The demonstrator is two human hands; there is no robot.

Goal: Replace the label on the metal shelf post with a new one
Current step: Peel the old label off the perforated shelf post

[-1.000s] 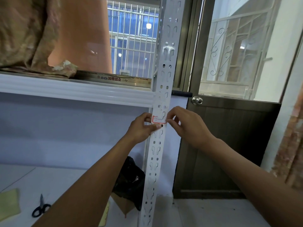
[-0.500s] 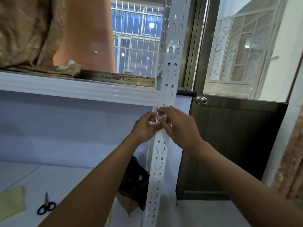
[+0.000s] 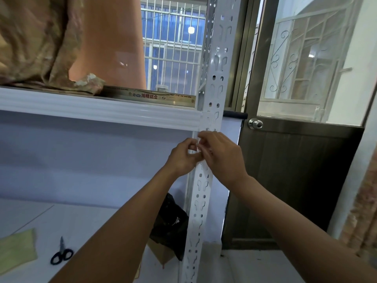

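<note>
1. Change noted: a second ago the label lay flat across the metal shelf post (image 3: 206,180), red-bordered and fully readable, with one hand at each end. It now shows only as a pale sliver between the fingertips, and both hands have closed in over it, just below the white shelf rail (image 3: 102,111) at centre frame.

2. Judgement: the label (image 3: 198,145) appears to be lifting or bunching off the post face, not lying flat. Whether this is the old label coming away or a new one being seated cannot be settled from this view.

3. Left hand (image 3: 183,158): fingers curled, thumb and forefinger pinched at the post's left edge, apparently on the label's left end. The contact itself is hidden.

4. Right hand (image 3: 222,158): reaches across the post face from the right, fingertips meeting those of the left hand and covering most of the label. It seems to be pinching or picking at it; the exact grip cannot be told.

5. Position of the task item: on the post, directly under both sets of fingertips and touching them, centre frame.

6. Other items: scissors (image 3: 61,255) lie on the lower shelf at lower left, well apart from both hands and unused.
</note>
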